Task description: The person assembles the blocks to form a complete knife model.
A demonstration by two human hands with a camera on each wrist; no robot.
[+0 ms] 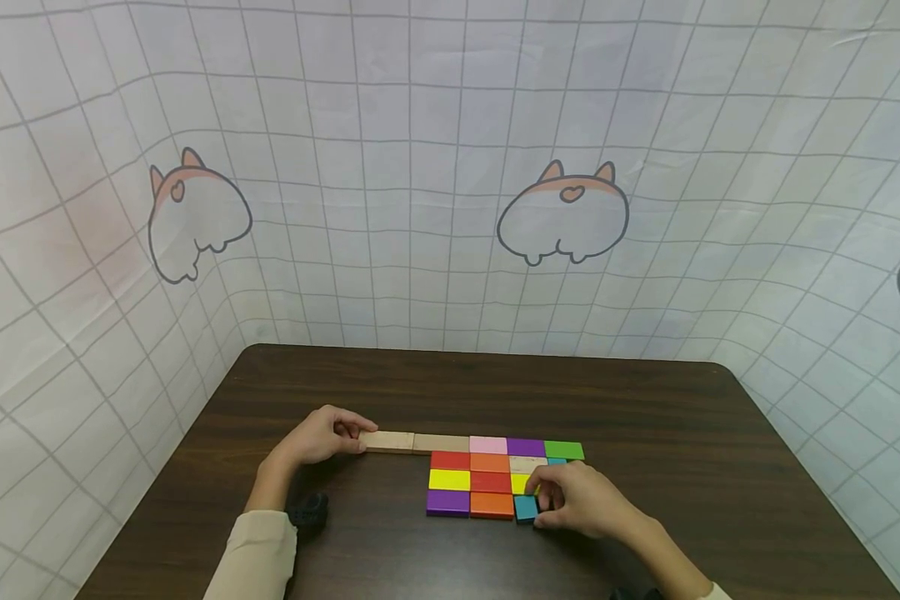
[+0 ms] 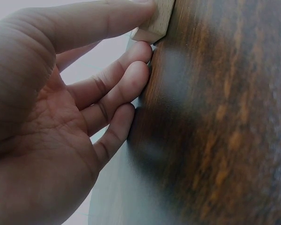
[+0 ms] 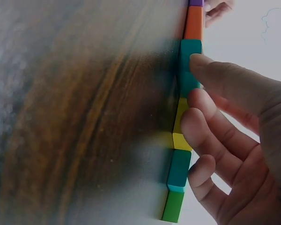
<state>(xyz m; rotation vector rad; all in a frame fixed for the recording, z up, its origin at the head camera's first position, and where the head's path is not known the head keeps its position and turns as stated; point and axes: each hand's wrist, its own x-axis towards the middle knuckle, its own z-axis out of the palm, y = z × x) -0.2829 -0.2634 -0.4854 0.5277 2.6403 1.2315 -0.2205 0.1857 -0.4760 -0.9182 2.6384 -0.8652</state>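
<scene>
My left hand pinches the left end of a plain wooden block. In the left wrist view the thumb lies against that block, and the other fingertips touch the table. A second plain block continues the row, followed by pink, purple and green blocks. Below this row, coloured blocks lie flat in a grid. My right hand pinches a teal block at the grid's near right corner, beside an orange block. My right hand partly hides the grid's right column.
The dark wood table has a grid-patterned white curtain behind and at its sides. A black strap-like thing sits at my left wrist. A purple block forms the grid's near left corner.
</scene>
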